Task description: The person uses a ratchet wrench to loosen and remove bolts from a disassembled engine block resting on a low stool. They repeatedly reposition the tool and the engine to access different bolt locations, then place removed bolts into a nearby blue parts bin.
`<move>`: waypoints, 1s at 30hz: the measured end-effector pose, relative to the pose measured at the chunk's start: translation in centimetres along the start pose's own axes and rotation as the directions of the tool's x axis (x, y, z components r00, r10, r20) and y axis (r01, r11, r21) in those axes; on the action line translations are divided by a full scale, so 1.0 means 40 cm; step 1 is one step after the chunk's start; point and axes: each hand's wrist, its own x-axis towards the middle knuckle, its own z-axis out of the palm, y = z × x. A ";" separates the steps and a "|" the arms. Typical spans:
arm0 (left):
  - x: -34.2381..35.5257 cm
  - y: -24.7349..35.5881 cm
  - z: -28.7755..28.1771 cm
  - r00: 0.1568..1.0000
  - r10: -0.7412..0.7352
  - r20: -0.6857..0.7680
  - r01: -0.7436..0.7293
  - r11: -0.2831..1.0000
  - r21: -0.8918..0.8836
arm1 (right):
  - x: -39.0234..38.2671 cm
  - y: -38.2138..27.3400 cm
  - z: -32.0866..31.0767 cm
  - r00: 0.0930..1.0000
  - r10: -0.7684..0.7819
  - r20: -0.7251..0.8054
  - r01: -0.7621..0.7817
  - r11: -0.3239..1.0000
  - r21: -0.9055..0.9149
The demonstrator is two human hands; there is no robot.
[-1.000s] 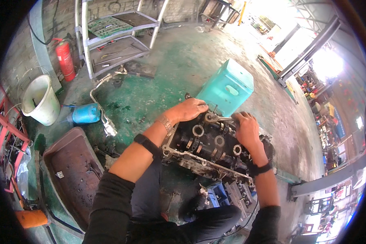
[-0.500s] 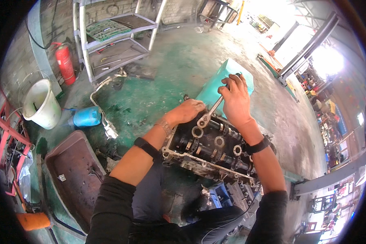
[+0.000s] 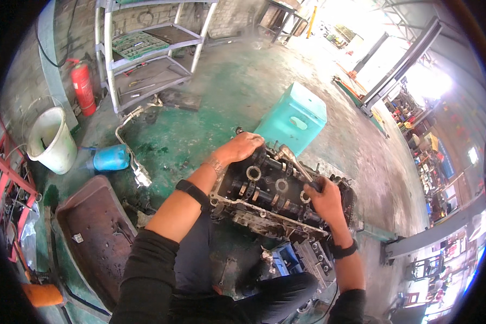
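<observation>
A dark cylinder head [image 3: 270, 200] with camshafts and pale rings lies in front of me. My left hand [image 3: 243, 144] is closed on its far-left corner; what lies under the fingertips is hard to make out. My right hand [image 3: 326, 198] grips the dark handle of a ratchet [image 3: 298, 168], which runs diagonally up-left across the head to a socket area beside my left hand. Just behind the head stands a turquoise plastic stool [image 3: 293, 117].
At left are a brown tray [image 3: 81, 210], white bucket [image 3: 59, 146], blue container [image 3: 110, 157], fire extinguisher [image 3: 82, 89] and metal shelf cart [image 3: 156, 92]. A bent pipe [image 3: 141, 175] lies on the floor. Below the head sits a blue box [image 3: 288, 256]. Lift posts [image 3: 405, 59] stand at right.
The ratchet handle swung up and away from me half a second ago, then back down to the right with my right hand. My left hand stays near the same corner.
</observation>
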 end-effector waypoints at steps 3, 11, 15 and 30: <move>0.000 0.008 -0.001 0.993 -0.119 0.004 0.119 0.991 -0.066 | -0.035 0.025 0.035 0.997 0.059 0.059 -0.074 0.954 0.290; -0.017 0.061 -0.009 0.981 -0.185 0.059 0.189 0.978 -0.082 | -0.061 -0.023 0.109 0.997 0.006 -0.073 0.017 0.951 0.308; -0.024 0.075 -0.016 0.977 -0.202 0.066 0.206 0.976 -0.065 | -0.071 -0.049 0.125 0.997 -0.014 -0.080 0.037 0.955 0.293; -0.022 0.061 -0.016 0.975 -0.208 0.076 0.211 0.977 -0.024 | -0.164 -0.164 0.176 0.984 -0.152 -0.087 0.175 0.901 0.398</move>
